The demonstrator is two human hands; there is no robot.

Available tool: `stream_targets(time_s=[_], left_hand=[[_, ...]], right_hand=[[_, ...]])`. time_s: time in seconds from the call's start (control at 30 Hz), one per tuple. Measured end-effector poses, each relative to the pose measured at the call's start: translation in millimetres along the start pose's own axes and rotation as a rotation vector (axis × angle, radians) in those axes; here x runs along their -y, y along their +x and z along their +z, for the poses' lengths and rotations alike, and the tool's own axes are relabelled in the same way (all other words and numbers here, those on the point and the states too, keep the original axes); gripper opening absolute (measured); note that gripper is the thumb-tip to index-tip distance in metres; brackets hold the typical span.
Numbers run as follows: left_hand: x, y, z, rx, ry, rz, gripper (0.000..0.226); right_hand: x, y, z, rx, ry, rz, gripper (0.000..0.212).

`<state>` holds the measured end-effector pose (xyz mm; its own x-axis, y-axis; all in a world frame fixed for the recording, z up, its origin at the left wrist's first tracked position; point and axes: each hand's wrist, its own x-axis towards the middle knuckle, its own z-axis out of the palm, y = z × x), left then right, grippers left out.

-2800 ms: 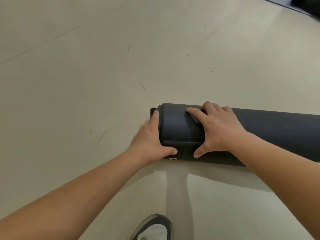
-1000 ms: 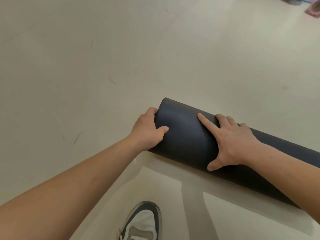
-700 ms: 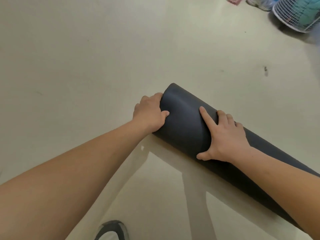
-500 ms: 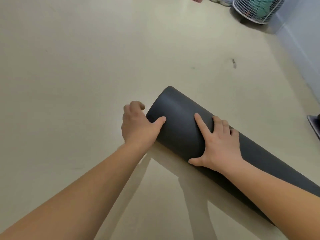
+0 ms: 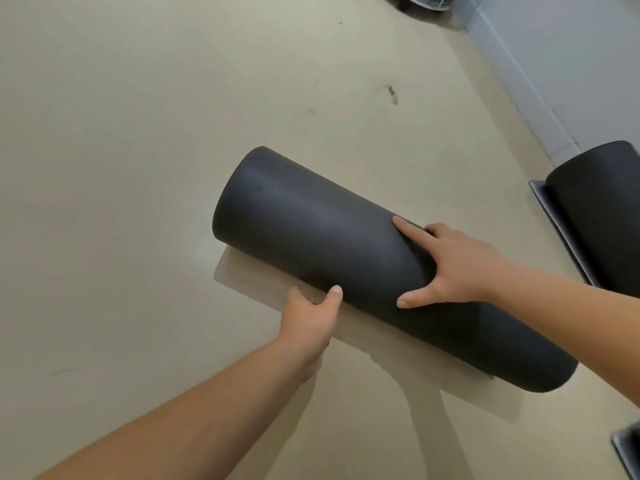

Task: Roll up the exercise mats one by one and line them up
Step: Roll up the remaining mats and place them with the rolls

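- An indoor room with a smooth, bare beige floor (image 5: 138,168), marked by a dark scuff (image 5: 392,94) at 1 o'clock.
- A pale grey-blue wall (image 5: 571,46) with a skirting board runs along 2 o'clock.
- The white grille of a fan (image 5: 426,1) shows at 12 o'clock.
- A dark rolled mat (image 5: 311,244) lies at centre and a second rolled mat (image 5: 602,209) at 3 o'clock. This suggests an exercise room or a home, though which one is unclear.

Open floor (image 5: 121,168) spreads left of and beyond the rolled mat (image 5: 329,244). To its right a second rolled mat (image 5: 602,209) lies near the wall (image 5: 571,64), with a strip of floor between the two mats.
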<state>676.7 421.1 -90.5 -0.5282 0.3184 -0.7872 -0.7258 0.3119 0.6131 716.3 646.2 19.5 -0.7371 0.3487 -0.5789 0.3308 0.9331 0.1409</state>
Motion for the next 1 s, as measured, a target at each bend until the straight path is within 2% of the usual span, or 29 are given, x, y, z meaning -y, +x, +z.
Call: stream_targets(time_s=[0.17,0.3,0.4,0.5,0.63,0.73,0.8,0.9,1.0], left_hand=[[-7.6,-20.8,18.0,0.081,0.113,-0.016,0.086],[-18.4,-37.8,40.9,0.093,0.046,-0.114,0.107],[-12.7,-39.2,72.1,0.045,-0.036,-0.096,0.115],[-10.0,-32.4,104.7,-0.056,-0.183,-0.044,0.112],[-20.6,-19.2,130.4,-0.137,-0.119,0.02,0.106],[-43.3,-2.5,158.0,-0.089,-0.012,0.043,0.114],[-61.0,10.0,190.7,-0.037,0.102,0.053,0.111],[-77.7,30.3,254.5,0.022,0.264,0.101,0.108],[-81.0,41.8,309.5,0.064,0.319,0.15,0.104]], right_hand=[[-12.6,8.2,16.4,-0.06,-0.008,-0.074,0.135],[-47.4,15.1,-3.3,0.067,0.088,-0.229,0.128],[-70.6,13.6,3.2,0.129,0.111,-0.276,0.13],[-88.5,14.3,27.8,0.105,0.231,-0.266,0.131],[-120.3,21.1,43.6,0.015,0.312,-0.293,0.13],[-158.2,21.0,49.0,0.013,0.362,-0.247,0.14],[-192.0,18.6,56.4,0.035,0.403,-0.163,0.149],[-246.1,10.1,75.0,0.018,0.509,-0.026,0.151],[-289.5,-5.2,94.1,-0.022,0.628,0.096,0.152]])
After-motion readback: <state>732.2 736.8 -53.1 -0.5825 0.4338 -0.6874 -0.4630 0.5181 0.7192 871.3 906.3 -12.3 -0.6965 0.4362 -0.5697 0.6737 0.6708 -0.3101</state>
